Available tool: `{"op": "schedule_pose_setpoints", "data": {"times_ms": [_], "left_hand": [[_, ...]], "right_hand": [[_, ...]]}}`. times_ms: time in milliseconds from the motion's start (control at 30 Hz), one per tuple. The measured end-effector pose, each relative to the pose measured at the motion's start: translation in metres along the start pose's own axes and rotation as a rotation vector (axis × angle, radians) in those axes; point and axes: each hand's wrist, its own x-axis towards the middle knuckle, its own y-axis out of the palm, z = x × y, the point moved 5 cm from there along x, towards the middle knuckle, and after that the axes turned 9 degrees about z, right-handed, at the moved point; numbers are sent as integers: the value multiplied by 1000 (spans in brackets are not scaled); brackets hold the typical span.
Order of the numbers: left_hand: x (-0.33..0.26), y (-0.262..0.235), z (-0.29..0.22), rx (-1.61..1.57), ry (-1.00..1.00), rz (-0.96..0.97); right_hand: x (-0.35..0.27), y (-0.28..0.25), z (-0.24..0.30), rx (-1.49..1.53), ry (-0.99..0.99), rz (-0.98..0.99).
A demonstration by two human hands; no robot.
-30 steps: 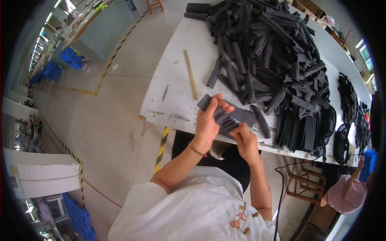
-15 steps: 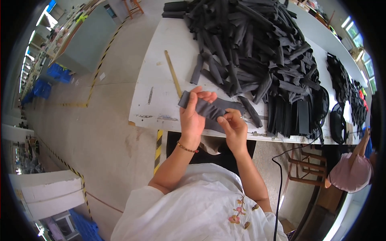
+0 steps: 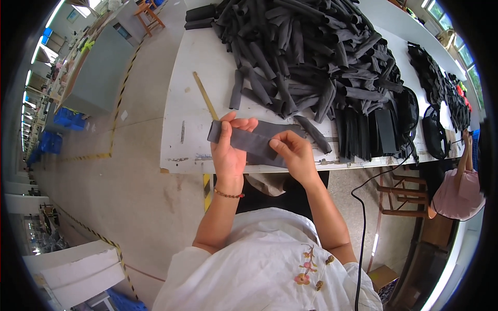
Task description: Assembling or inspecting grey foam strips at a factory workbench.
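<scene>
Charcoal-grey and flat, the fabric strip (image 3: 250,140) in the head view spans from the left hand (image 3: 229,155) to the right hand (image 3: 295,154), over the near edge of the white tabletop (image 3: 176,116). The left thumb presses its end against loosely curled fingers; the right thumb and forefinger pinch the other end closed. Half a second ago it was creased between them; now it looks smooth, so it likely handles more evenly. Another dark-grey cloth piece (image 3: 267,159) lies beneath, near a large heap of dark rolled fabric pieces (image 3: 306,57).
</scene>
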Motion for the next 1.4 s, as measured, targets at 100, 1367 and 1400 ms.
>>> {"op": "schedule_pose_setpoints", "data": {"times_ms": [100,1367,1400], "left_hand": [[-1,0,-3,-8,2,-9],[-40,-45,14,249,-356,-137],[-41,-44,15,277,-389,-136]], "right_hand": [[-1,2,2,34,41,26],[-43,-26,-46,123,133,-167],[-45,-27,-45,123,133,-165]]}}
